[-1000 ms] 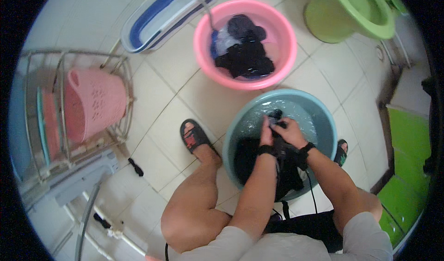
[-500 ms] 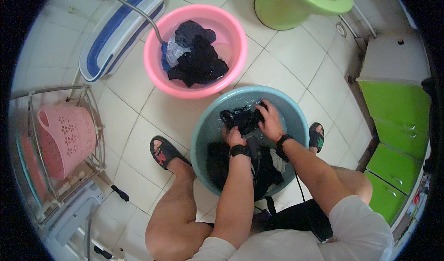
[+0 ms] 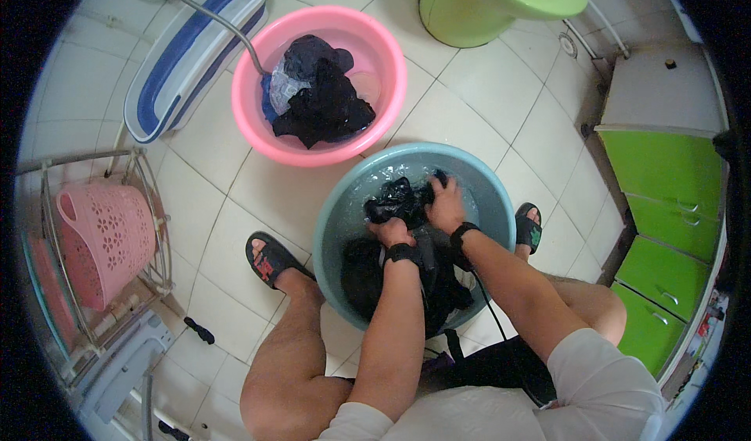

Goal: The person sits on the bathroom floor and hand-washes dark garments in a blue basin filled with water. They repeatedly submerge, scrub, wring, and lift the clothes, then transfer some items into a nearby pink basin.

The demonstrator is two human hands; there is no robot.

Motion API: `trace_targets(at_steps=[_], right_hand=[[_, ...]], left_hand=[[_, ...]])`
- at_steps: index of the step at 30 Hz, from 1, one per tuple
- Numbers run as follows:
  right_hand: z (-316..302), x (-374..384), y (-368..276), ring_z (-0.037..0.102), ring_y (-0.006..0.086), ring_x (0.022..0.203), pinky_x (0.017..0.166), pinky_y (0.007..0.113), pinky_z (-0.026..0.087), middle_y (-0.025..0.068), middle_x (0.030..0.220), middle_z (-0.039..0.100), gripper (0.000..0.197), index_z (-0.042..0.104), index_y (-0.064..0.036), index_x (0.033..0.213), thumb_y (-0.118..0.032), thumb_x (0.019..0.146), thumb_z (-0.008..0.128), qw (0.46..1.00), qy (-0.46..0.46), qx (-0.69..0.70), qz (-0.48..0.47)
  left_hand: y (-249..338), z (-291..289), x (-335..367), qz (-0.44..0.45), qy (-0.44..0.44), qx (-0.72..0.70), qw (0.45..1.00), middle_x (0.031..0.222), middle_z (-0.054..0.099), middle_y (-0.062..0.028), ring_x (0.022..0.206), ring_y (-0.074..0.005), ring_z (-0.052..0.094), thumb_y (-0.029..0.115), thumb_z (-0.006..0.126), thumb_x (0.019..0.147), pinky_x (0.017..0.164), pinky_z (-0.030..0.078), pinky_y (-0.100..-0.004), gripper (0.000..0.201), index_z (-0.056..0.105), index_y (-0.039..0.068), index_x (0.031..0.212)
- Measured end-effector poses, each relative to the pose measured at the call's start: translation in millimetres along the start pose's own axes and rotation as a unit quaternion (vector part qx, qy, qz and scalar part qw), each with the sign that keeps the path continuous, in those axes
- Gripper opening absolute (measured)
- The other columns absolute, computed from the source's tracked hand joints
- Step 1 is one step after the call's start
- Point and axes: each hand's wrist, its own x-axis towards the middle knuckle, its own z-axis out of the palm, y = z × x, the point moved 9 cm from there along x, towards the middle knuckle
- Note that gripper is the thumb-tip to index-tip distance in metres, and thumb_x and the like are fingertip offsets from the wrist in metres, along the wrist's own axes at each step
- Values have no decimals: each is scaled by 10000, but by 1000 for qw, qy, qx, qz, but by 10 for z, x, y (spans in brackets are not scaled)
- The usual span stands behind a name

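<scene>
A blue-green basin [image 3: 332,198] holds water and dark wet clothes between my legs. My left hand [image 3: 391,231] is closed on the near side of a bunched, shiny black garment [image 3: 397,198] in the water. At its right end, my right hand [image 3: 447,206] has its fingers curled over the same black cloth; the fingertips are partly hidden. More black clothing [image 3: 364,273] lies in the near part of the basin under my forearms, with a light grey piece [image 3: 465,278] showing at the right. Each wrist wears a black band.
A pink basin [image 3: 391,120] with dark clothes and a grey hose [image 3: 227,23] in it stands beyond. A folded blue-and-white tub [image 3: 145,101] leans at the far left. A rack with a pink basket [image 3: 113,230], a green toilet [image 3: 458,15] and green cabinets [image 3: 665,167] surround the tiled floor.
The black garment is bunched up higher and glossier, with water splashing around it. My left hand has shifted slightly, and my right hand's fingers have drawn in. The whole view has moved a little.
</scene>
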Motion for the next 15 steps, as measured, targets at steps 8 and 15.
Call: trace_targets(at_steps=[8,15], right_hand=[[360,-22,-204,652,295,808,796,401,536,159,879,688,294,689,-67,1087,-261,878,617,916,-242,298,121],[69,69,-256,650,452,957,876,496,513,277,944,688,375,699,-16,1022,-364,914,611,990,-82,90,67]], left_hand=[[563,314,-566,-141,-176,-271,936,1265,600,-110,1125,-293,589,628,469,967,935,493,-451,671,521,99,1376],[478,164,-578,-128,-86,-89,984,1326,570,-110,1183,-299,562,618,398,991,962,475,-461,671,529,74,1361]])
